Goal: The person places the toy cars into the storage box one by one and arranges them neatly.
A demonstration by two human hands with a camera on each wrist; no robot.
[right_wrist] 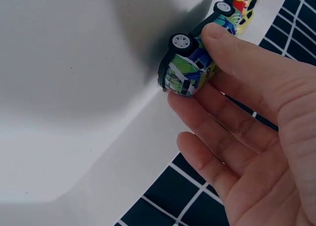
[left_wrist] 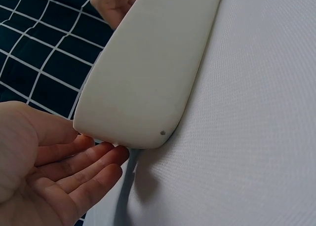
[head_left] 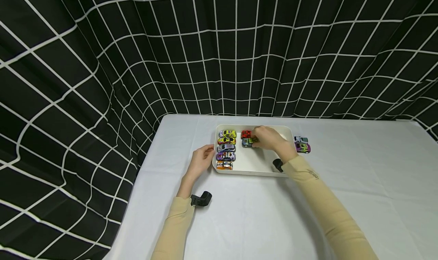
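Note:
My right hand (head_left: 268, 138) pinches a green and blue toy car (right_wrist: 190, 63) between thumb and fingers, inside the white tray (head_left: 254, 173). Just behind it in the head view sits a red toy car (head_left: 246, 134), partly beside my fingers. My left hand (head_left: 202, 159) is at the tray's left end. Its fingers are loosely extended and touch the end wall (left_wrist: 143, 78) in the left wrist view. Along the tray's left side stand several toy cars in a column: yellow (head_left: 227, 133), yellow and red (head_left: 226, 140), silver (head_left: 226, 148), purple (head_left: 226, 156) and orange (head_left: 224, 165).
Outside the tray's right end, a pale blue-grey toy car (head_left: 301, 139) and a purple and green toy car (head_left: 303, 148) lie on the white-covered table (head_left: 239, 214). A black curtain with white grid lines (head_left: 226, 62) hangs behind and to the left.

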